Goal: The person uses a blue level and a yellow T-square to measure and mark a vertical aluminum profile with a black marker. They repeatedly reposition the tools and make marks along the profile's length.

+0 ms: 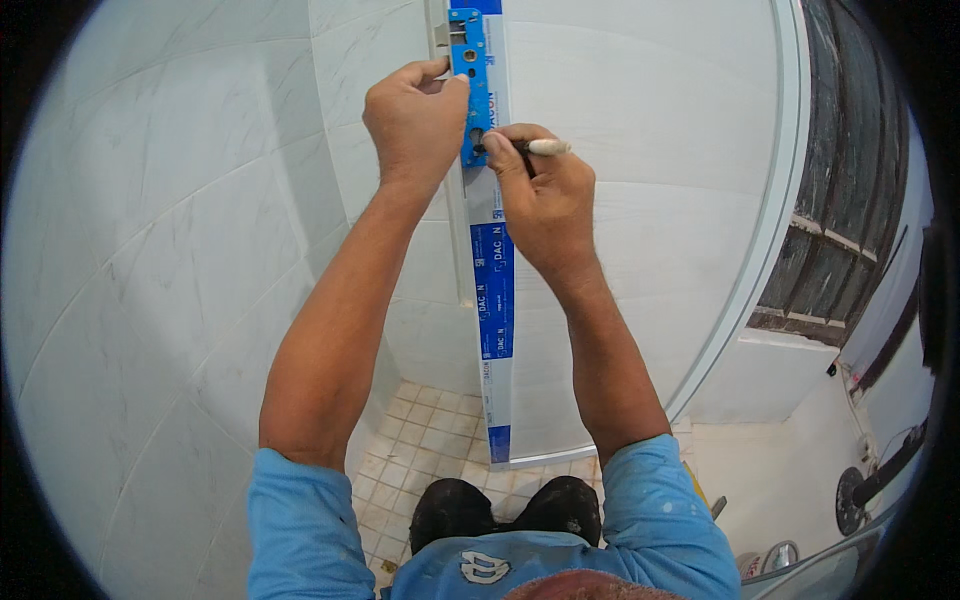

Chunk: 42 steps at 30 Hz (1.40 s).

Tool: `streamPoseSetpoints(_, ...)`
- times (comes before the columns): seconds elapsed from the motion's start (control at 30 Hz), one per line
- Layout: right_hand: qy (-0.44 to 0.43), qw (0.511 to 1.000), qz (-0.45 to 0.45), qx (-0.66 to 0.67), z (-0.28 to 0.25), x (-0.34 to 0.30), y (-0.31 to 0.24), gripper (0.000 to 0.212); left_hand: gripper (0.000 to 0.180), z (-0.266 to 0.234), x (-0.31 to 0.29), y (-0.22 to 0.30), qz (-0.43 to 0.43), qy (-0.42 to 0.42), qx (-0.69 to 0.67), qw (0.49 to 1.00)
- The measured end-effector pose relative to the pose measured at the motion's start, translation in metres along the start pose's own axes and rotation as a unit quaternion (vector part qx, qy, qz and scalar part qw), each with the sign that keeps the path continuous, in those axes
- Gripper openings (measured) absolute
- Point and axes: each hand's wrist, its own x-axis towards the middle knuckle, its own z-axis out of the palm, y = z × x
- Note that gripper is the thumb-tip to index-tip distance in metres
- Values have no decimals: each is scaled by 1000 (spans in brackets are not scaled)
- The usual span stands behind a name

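A blue mortise lock case [469, 90] lies flat and upright against the door's edge, near the top of the view. My left hand [415, 120] is closed on its left side, thumb and fingers pinching it. In my right hand [550, 195] is a pen [548, 147] with a pale barrel and dark front part, gripped like a pencil. Its front end is at the round hole near the lock case's lower end; the tip itself is hard to make out. Blue and white protective film [492, 280] runs down the door edge below both hands.
The white door panel [640, 250] stands upright to the right of the film. Pale marbled tiles [170, 230] cover the left wall. Small square floor tiles [425, 440] lie below, by my dark shoes [452, 512]. A dark-paned window [830, 200] is at the far right.
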Motion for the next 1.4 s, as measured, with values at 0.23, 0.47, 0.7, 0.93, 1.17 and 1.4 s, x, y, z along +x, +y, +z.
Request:
streamPoseSetpoints(0.23, 27, 998, -50, 28, 6, -1, 10, 10, 34, 1, 3, -4, -36, -10, 7, 999)
streamPoseSetpoints(0.47, 52, 990, -132, -5, 0, -4, 15, 12, 33, 1, 2, -3, -17, -5, 13, 1000)
streamPoseSetpoints(0.7, 84, 984, -156, -2, -8, 51, -1, 13, 32, 3, 2, -2, -59, -10, -4, 998)
streamPoseSetpoints(0.93, 12, 977, -191, -93, -4, 86, 7, 16, 34, 2, -1, 8, -59, -12, -28, 998)
streamPoseSetpoints(1.17, 3, 957, -259, -129, 1, 92, 8, 11, 30, 3, -2, 13, -52, 2, -29, 998)
streamPoseSetpoints(1.4, -106, 928, -248, -259, -7, 113, -17, 11, 31, -4, -1, 21, -98, -30, -25, 994)
